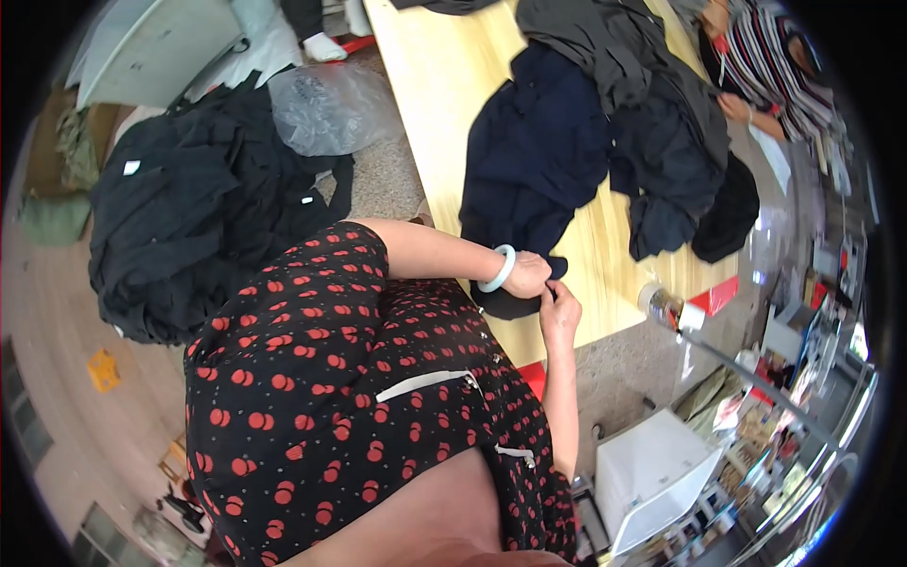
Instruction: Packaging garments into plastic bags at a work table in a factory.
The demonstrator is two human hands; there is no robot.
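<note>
A dark navy garment (pixel 534 142) lies across the table's near edge, its lower end bunched against my body. My left hand (pixel 527 275), with a pale green bangle on its wrist, is closed on the garment's edge. Close beside it, my right hand (pixel 562 310) pinches the same edge between thumb and fingers. The fingertips of both hands nearly meet. What kind of garment it is cannot be told, since it is crumpled and partly hidden by my left arm.
Grey and black garments (pixel 605 47) are heaped farther along the pale wooden table (pixel 430 104). A large pile of black clothes (pixel 208 203) stands at my left, near a clear plastic bag (pixel 331 109). Across the table, a person in a striped top (pixel 770 66) handles cloth. A white box (pixel 652 468) stands at the lower right.
</note>
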